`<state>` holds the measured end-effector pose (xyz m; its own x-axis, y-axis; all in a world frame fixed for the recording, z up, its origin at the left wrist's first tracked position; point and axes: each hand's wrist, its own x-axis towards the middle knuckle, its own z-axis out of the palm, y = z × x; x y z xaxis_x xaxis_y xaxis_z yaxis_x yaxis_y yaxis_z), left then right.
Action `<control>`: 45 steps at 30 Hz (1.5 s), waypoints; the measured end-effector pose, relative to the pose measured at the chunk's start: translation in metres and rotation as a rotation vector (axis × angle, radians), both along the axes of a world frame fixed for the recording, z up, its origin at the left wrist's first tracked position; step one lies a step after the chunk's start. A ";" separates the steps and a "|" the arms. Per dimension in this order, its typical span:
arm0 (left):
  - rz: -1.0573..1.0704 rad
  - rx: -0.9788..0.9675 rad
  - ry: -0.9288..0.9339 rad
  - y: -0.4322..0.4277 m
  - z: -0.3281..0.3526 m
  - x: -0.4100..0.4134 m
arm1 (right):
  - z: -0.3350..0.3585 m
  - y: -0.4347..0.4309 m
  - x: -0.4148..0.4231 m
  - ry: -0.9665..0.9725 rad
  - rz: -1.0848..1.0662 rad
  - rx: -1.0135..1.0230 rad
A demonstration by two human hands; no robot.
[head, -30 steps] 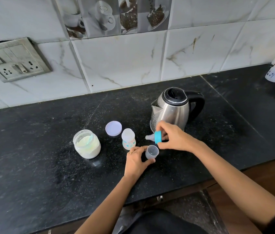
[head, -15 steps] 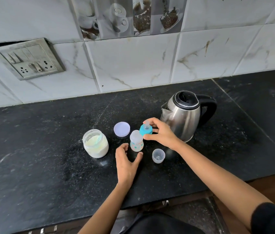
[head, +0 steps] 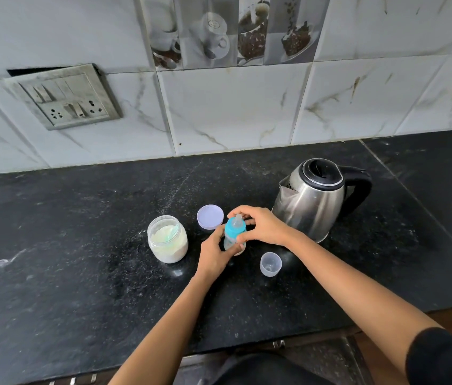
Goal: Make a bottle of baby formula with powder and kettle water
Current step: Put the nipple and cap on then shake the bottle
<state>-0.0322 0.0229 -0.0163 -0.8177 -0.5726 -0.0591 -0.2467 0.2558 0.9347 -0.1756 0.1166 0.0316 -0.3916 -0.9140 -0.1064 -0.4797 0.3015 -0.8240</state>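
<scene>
Baby bottle upright on tabletop | left hand grips body to steady it | right hand pinches teal teat collar, probably screwing it on

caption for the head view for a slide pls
Left hand holds the baby bottle while the right hand grips its blue teat collar beside the kettle.

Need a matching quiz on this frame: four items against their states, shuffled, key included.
1. bottle
2. powder jar
3. jar lid
4. kettle

a. lies flat on the counter
b. lid shut, spout to the left
c. open, powder inside
d. gripped by left hand and right hand

Pairs: 1-d, 2-c, 3-a, 4-b.
</scene>
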 end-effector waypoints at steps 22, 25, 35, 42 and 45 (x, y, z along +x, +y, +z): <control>-0.083 -0.020 -0.016 -0.015 -0.010 0.003 | 0.018 -0.013 0.001 0.133 0.055 0.184; -0.093 -0.007 -0.015 -0.015 -0.007 0.004 | 0.021 -0.016 0.000 0.172 0.087 0.221; -0.096 0.010 -0.014 -0.015 -0.007 0.004 | 0.018 -0.016 0.010 0.162 -0.050 0.196; -0.094 0.002 -0.008 -0.016 -0.009 0.004 | -0.001 -0.015 0.028 0.180 -0.304 0.102; -0.096 0.001 -0.015 -0.015 -0.008 0.004 | -0.007 -0.016 0.037 0.203 -0.431 0.098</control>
<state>-0.0280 0.0082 -0.0248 -0.8679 -0.4915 -0.0719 -0.2346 0.2781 0.9314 -0.1386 0.1007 0.0246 -0.7538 -0.6538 -0.0667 -0.4422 0.5796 -0.6845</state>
